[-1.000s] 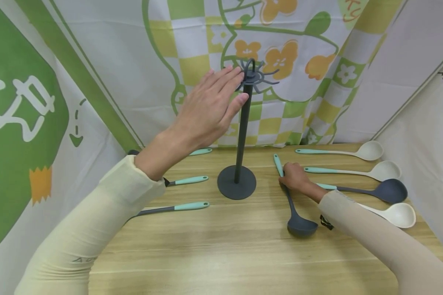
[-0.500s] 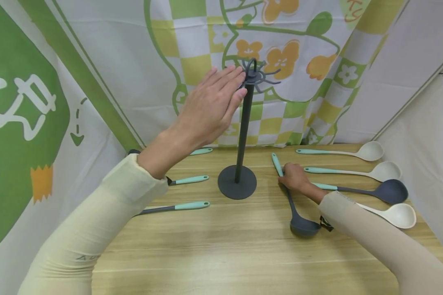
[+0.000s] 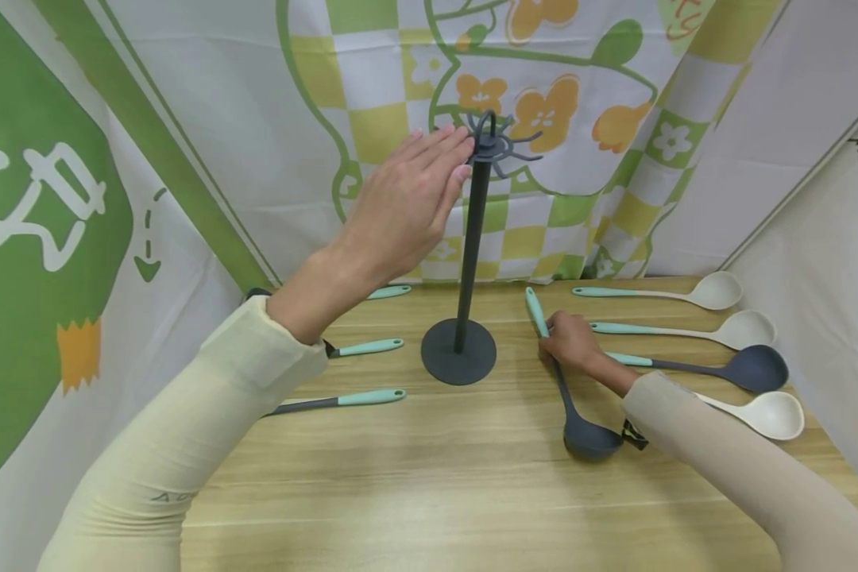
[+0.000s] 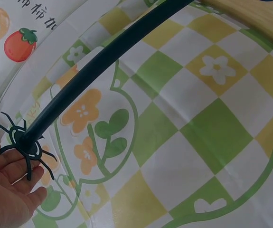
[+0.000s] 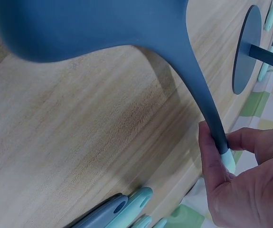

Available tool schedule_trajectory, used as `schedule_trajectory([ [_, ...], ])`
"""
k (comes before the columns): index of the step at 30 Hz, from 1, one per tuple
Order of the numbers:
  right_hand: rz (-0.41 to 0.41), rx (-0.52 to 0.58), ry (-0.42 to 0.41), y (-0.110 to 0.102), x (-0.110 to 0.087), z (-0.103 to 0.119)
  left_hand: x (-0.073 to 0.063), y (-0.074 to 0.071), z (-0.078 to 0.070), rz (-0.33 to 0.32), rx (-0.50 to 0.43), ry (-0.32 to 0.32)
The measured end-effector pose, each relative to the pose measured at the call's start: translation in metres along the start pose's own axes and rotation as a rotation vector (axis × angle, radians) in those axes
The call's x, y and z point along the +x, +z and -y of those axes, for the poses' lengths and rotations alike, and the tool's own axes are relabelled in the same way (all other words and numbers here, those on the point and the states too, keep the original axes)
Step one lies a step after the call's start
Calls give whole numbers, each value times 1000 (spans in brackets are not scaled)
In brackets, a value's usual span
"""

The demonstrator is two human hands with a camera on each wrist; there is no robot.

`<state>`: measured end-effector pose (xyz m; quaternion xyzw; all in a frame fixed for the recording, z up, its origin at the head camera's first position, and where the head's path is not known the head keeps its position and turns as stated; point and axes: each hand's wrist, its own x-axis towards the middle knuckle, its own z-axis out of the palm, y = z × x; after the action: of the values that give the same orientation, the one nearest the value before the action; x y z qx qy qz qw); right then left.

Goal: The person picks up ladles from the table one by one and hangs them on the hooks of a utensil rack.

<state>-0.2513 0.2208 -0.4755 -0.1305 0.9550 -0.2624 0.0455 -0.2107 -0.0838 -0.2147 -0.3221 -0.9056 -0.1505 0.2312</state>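
Note:
My left hand [image 3: 407,195] has its fingers extended against the hooks at the top of a dark utensil stand [image 3: 474,246]. In the left wrist view those straight fingers lie along the ring of hooks [image 4: 28,145]. The stand is upright on its round base [image 3: 458,351], and nothing hangs on it. On the right, my right hand [image 3: 572,342] pinches a dark ladle [image 3: 592,438] with a mint handle, where shaft and handle meet. Thumb and fingers close on that joint in the right wrist view, with the ladle's bowl [image 5: 93,26] nearest the camera.
To the right lie a white ladle [image 3: 716,291], another pale spoon [image 3: 746,330], a dark ladle [image 3: 758,369] and a white spoon [image 3: 775,415]. Several mint-handled utensils, including one with a grey shaft [image 3: 372,398], lie left, partly behind my left arm. A patterned curtain [image 3: 379,95] hangs behind.
The ladle's handle end has shifted slightly away from me, and its bowl slightly right, with my right hand still gripping it. My left hand stays at the stand's top.

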Motion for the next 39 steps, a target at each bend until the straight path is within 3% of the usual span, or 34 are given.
schedule_trajectory([
  [11,13,41,-8,-7,-7,2,0,1,0,-9,7,7],
  [39,-46,156,-61,-26,-27,18,0,3,4,-30,-4,49],
])
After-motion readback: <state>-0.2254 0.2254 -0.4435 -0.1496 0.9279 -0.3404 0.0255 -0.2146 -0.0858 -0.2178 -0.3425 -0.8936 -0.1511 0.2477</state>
